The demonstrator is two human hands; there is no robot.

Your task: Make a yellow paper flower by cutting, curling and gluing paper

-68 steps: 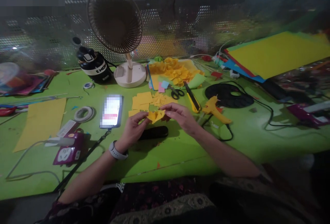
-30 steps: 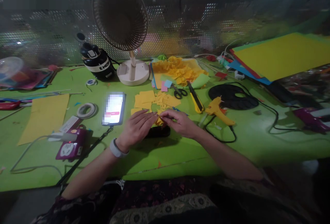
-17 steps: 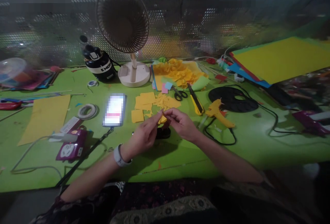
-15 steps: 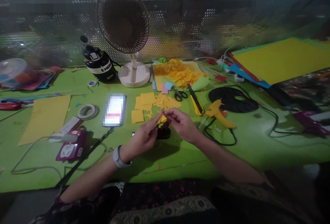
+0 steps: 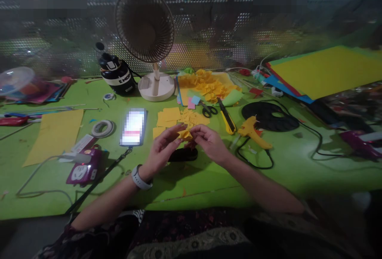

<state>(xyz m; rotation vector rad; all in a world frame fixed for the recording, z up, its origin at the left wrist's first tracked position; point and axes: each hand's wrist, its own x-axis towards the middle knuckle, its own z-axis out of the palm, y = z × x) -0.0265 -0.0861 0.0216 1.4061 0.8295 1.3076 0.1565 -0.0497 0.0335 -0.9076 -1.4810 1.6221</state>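
Observation:
A small folded yellow paper flower [image 5: 185, 135] is held up between my two hands above the table. My right hand [image 5: 210, 143] pinches its right side with thumb and fingertips. My left hand [image 5: 164, 145], with a pale watch on the wrist, curves round its left side, thumb and fingertips at the petals. Beneath the hands lies a dark, elongated object [image 5: 183, 154], partly covered. Just beyond are yellow paper squares [image 5: 169, 115] and a heap of small yellow paper scraps [image 5: 193, 117].
Past the squares are scissors [image 5: 209, 110], a yellow cutter knife [image 5: 227, 119] and a pile of yellow paper flowers [image 5: 209, 86]. A yellow glue gun [image 5: 253, 131] lies right. Left are a phone [image 5: 133, 127], tape roll [image 5: 102, 128] and purple power socket [image 5: 85, 167]. A fan [image 5: 156, 86] stands behind.
My left hand's fingers have spread from a close grip and moved slightly left. The paper now shows open petals between the hands. My right hand has stayed nearly in place.

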